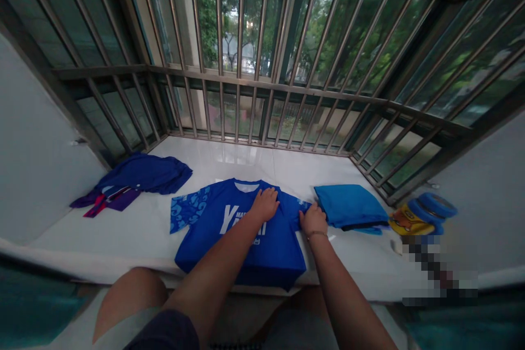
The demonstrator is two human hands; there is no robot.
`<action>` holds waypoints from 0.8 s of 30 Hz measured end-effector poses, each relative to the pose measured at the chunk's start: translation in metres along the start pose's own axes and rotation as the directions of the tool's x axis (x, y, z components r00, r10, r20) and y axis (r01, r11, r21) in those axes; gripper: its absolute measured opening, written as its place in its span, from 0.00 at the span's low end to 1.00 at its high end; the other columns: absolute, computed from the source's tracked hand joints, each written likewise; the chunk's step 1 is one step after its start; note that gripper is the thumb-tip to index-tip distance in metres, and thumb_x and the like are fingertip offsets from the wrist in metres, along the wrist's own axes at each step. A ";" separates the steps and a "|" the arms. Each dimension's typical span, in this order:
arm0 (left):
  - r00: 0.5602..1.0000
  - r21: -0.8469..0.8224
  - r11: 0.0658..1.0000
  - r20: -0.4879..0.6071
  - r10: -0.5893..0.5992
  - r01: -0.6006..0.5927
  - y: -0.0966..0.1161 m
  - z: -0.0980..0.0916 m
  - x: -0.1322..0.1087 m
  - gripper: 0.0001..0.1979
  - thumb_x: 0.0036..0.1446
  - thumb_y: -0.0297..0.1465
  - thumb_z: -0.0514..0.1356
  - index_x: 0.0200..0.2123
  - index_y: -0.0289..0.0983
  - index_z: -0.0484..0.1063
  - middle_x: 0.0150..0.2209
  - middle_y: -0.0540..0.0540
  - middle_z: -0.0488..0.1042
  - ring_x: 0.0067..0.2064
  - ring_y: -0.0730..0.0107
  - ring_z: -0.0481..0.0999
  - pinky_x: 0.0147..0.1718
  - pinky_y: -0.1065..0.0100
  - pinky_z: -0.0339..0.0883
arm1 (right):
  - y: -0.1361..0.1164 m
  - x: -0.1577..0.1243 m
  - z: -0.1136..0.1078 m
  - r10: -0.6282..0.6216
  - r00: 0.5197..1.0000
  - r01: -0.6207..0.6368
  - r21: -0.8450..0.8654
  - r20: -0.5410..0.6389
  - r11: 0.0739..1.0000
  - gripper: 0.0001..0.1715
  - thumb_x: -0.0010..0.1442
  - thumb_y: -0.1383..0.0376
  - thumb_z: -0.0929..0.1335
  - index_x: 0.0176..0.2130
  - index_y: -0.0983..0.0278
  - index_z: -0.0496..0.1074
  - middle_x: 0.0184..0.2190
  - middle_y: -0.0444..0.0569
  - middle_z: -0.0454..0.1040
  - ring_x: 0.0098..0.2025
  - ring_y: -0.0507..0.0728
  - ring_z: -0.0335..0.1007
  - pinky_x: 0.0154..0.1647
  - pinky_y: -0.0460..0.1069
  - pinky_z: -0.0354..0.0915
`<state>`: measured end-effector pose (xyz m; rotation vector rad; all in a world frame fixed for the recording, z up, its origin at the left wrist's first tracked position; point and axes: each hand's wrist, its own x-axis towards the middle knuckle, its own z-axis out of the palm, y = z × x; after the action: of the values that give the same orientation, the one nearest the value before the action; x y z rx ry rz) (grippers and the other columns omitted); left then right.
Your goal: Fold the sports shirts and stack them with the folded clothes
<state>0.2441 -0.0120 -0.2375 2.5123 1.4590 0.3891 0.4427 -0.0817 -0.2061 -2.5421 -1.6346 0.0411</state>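
A blue T-shirt (241, 229) with white lettering lies spread out, its collar toward the window and its lower edge at the front of the white ledge. My left hand (266, 205) rests on the shirt beside the collar, fingers bent and closed on the cloth near the shoulder. At the end of the sleeve on the right, my right hand (314, 220) has its fingers closed on the fabric. The patterned left sleeve (191, 209) lies stretched out flat. Just right of my right hand sits a folded lighter blue garment (348, 205).
A heap of dark blue clothing (143, 172) with red and purple pieces lies on the left of the ledge (262, 161). A blue-and-yellow container (422, 216) stands at the right wall. Metal window bars (254, 83) close off the back.
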 end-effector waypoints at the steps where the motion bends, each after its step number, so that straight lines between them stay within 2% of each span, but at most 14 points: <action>1: 1.000 -0.004 1.000 0.011 -0.007 0.007 -0.002 0.005 0.004 0.29 0.76 0.39 0.51 0.75 0.35 0.66 0.77 0.34 0.63 0.78 0.48 0.62 0.76 0.40 0.54 | 0.001 0.003 0.006 0.023 1.000 -0.023 0.010 0.009 1.000 0.26 0.75 0.61 0.68 0.62 0.78 0.73 0.59 0.76 0.76 0.62 0.72 0.76 0.59 0.57 0.68; 4: 0.999 -0.010 1.000 0.029 -0.023 0.023 -0.010 0.016 0.005 0.33 0.76 0.44 0.51 0.78 0.40 0.62 0.80 0.38 0.58 0.80 0.50 0.56 0.78 0.39 0.46 | 0.011 0.008 0.020 0.069 0.996 -0.072 0.057 0.059 0.996 0.16 0.74 0.65 0.67 0.53 0.73 0.79 0.51 0.72 0.81 0.57 0.69 0.81 0.56 0.55 0.69; 6: 0.999 -0.010 1.000 0.038 -0.027 0.028 -0.012 0.020 0.004 0.34 0.76 0.46 0.50 0.79 0.42 0.61 0.81 0.39 0.55 0.81 0.51 0.54 0.79 0.39 0.43 | 0.021 0.011 0.024 0.087 0.993 -0.096 0.104 0.084 0.990 0.14 0.74 0.66 0.67 0.50 0.71 0.80 0.49 0.69 0.83 0.54 0.67 0.83 0.54 0.54 0.70; 11: 0.998 -0.008 1.000 0.062 -0.027 0.028 -0.014 0.022 0.011 0.32 0.75 0.49 0.51 0.78 0.48 0.63 0.81 0.41 0.57 0.81 0.45 0.55 0.78 0.35 0.43 | 0.035 0.018 0.026 0.132 0.990 -0.142 0.265 0.053 0.954 0.22 0.76 0.60 0.64 0.59 0.72 0.75 0.51 0.67 0.83 0.53 0.65 0.83 0.52 0.52 0.70; 14: 0.999 -0.011 1.000 0.047 -0.011 0.011 -0.016 0.022 0.014 0.31 0.75 0.49 0.51 0.77 0.49 0.65 0.79 0.40 0.60 0.79 0.42 0.57 0.77 0.33 0.44 | 0.036 0.021 0.025 0.150 0.989 -0.146 0.365 0.017 0.919 0.22 0.74 0.59 0.63 0.59 0.71 0.73 0.48 0.64 0.84 0.49 0.65 0.83 0.48 0.52 0.71; 19: 0.998 -0.017 0.999 -0.034 0.050 -0.051 -0.017 0.025 0.007 0.29 0.75 0.43 0.54 0.75 0.47 0.69 0.78 0.39 0.62 0.79 0.43 0.57 0.78 0.33 0.42 | 0.030 0.025 0.017 0.109 0.991 -0.054 0.505 -0.079 0.862 0.22 0.70 0.58 0.63 0.55 0.68 0.72 0.46 0.63 0.83 0.47 0.66 0.82 0.47 0.54 0.72; 22: 0.989 -0.033 0.993 -0.107 0.107 -0.111 -0.018 0.027 0.006 0.26 0.73 0.36 0.56 0.71 0.48 0.73 0.77 0.41 0.66 0.78 0.44 0.61 0.78 0.32 0.42 | 0.018 0.024 0.004 0.039 0.990 0.044 0.549 -0.139 0.835 0.22 0.69 0.55 0.64 0.56 0.65 0.72 0.48 0.62 0.83 0.48 0.66 0.81 0.48 0.54 0.73; 24: 0.987 -0.058 0.990 -0.098 0.125 -0.131 -0.019 0.028 0.007 0.26 0.73 0.33 0.56 0.71 0.51 0.72 0.75 0.45 0.69 0.76 0.46 0.64 0.78 0.31 0.43 | 0.004 0.019 -0.008 -0.050 0.985 0.136 0.563 -0.166 0.815 0.23 0.69 0.54 0.65 0.57 0.64 0.72 0.48 0.59 0.83 0.46 0.64 0.82 0.47 0.54 0.73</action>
<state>0.2412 0.0022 -0.2687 2.5753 1.2975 0.5747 0.4544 -0.0668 -0.1982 -1.9558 -1.4150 0.2897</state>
